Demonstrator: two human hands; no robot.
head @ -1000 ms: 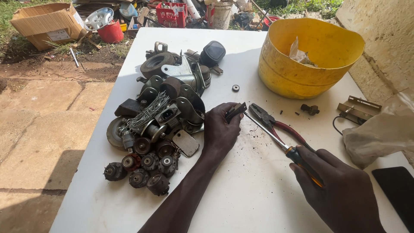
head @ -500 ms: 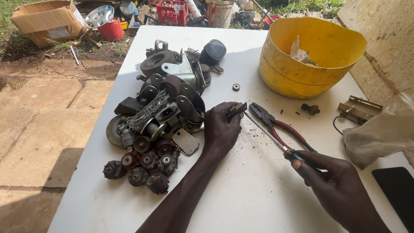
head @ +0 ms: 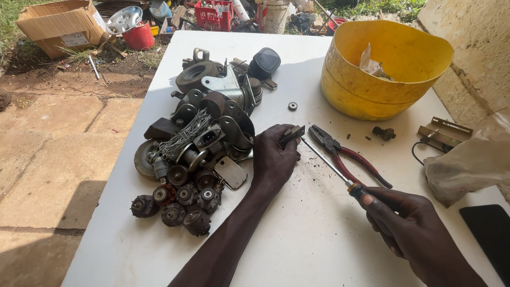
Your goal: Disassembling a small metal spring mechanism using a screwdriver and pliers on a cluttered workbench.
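Observation:
My left hand (head: 273, 157) rests on the white table (head: 313, 239) and pinches a small metal bracket (head: 292, 133) at its fingertips. My right hand (head: 409, 228) grips the handle of a long thin screwdriver (head: 325, 162), whose tip reaches up-left to the bracket. Red-handled pliers (head: 345, 154) lie on the table just right of the screwdriver shaft, held by neither hand.
A heap of old caster wheels and metal parts (head: 202, 138) lies left of my left hand. A yellow bucket (head: 382, 69) stands at the back right. A small ring (head: 292, 106), a dark screw piece (head: 384, 133), metal strips (head: 443, 132), a plastic bag (head: 467, 165) and a black phone (head: 491, 234) lie at right.
My right hand has slid back down the screwdriver handle, toward the near right. My left hand stays put on the bracket.

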